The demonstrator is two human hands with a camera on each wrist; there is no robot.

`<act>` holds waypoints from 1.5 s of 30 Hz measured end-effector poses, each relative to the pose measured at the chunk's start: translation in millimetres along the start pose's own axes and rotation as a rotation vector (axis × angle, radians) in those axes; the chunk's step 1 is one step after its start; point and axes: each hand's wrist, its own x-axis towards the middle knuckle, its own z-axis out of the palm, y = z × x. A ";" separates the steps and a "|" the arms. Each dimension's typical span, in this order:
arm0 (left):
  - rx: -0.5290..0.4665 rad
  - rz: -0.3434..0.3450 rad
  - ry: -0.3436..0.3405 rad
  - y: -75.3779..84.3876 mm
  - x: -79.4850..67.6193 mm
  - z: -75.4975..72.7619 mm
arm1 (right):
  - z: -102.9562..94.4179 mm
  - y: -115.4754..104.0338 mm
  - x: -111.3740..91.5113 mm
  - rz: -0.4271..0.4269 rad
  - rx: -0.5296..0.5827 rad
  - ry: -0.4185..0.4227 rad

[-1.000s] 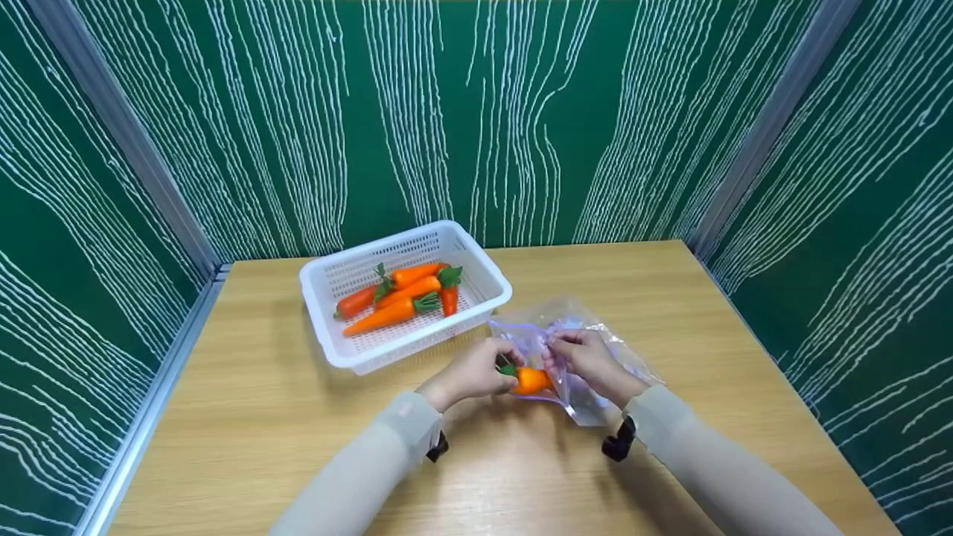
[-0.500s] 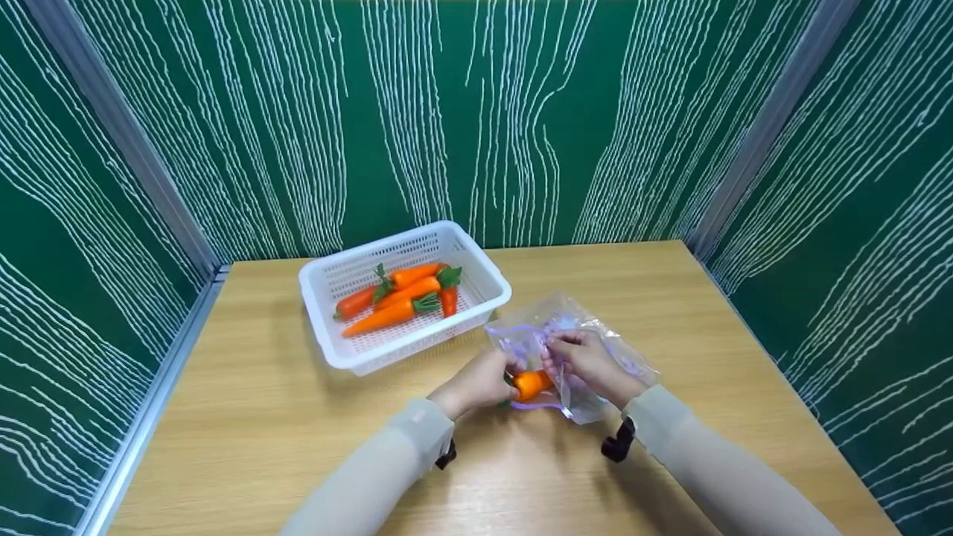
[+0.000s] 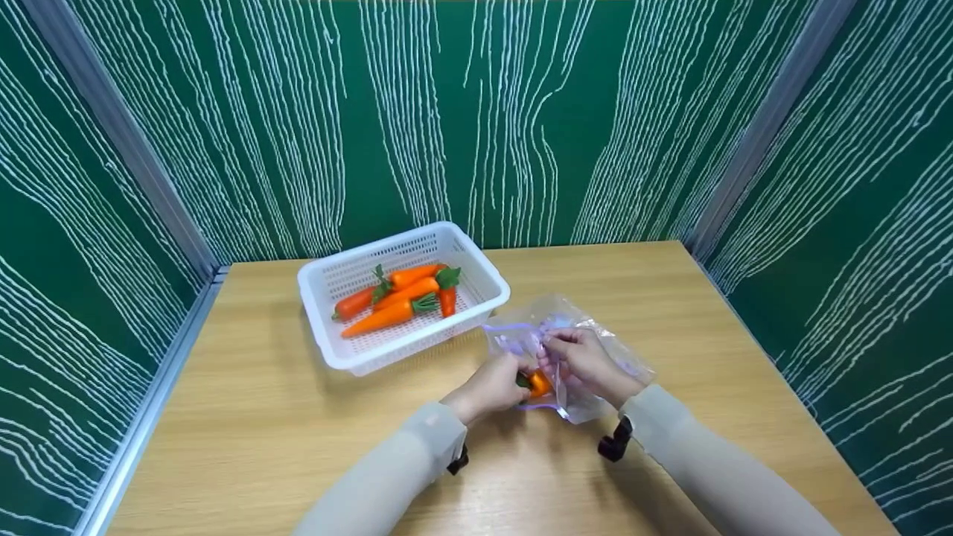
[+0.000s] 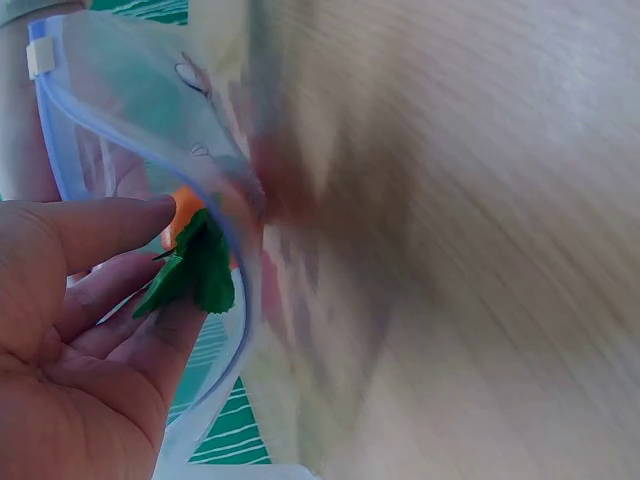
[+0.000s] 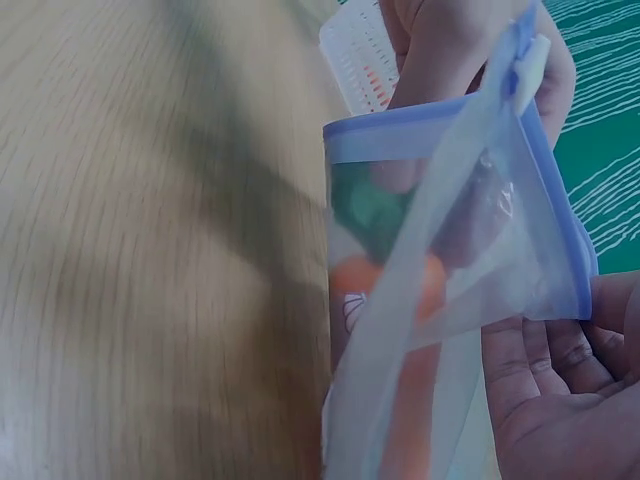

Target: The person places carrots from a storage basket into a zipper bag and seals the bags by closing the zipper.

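My left hand (image 3: 488, 388) holds an orange carrot (image 3: 539, 384) by its top end, with the fingers inside the mouth of a clear zip bag (image 3: 562, 307). In the left wrist view, thumb and fingers close around the carrot's green leaves (image 4: 200, 265). Through the plastic in the right wrist view, the carrot body (image 5: 408, 415) extends down into the bag. My right hand (image 3: 588, 361) pinches the bag's purple-edged rim and keeps the mouth apart. A pale slider (image 4: 40, 57) sits at one end of the zip.
A white perforated basket (image 3: 417, 351) with several carrots (image 3: 387, 318) stands at the back left, close to the bag. The wooden table (image 3: 260, 432) meets green panels with white wavy lines (image 3: 514, 149) at the back and sides.
My left hand has moved right, toward the bag, and the carrot has slid deeper into it; less orange shows outside. The right hand stays almost in place.
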 end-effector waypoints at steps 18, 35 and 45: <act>-0.017 -0.057 0.050 9.4 -2.6 -25.0 | -1.2 2.3 0.1 0.018 -0.005 0.035; -0.017 -0.049 0.095 4.5 -9.9 -65.3 | -1.9 6.8 -0.7 0.052 0.071 -0.004; 0.058 -0.038 0.120 -6.2 -16.5 -87.0 | -4.5 7.0 -2.3 0.056 0.025 0.000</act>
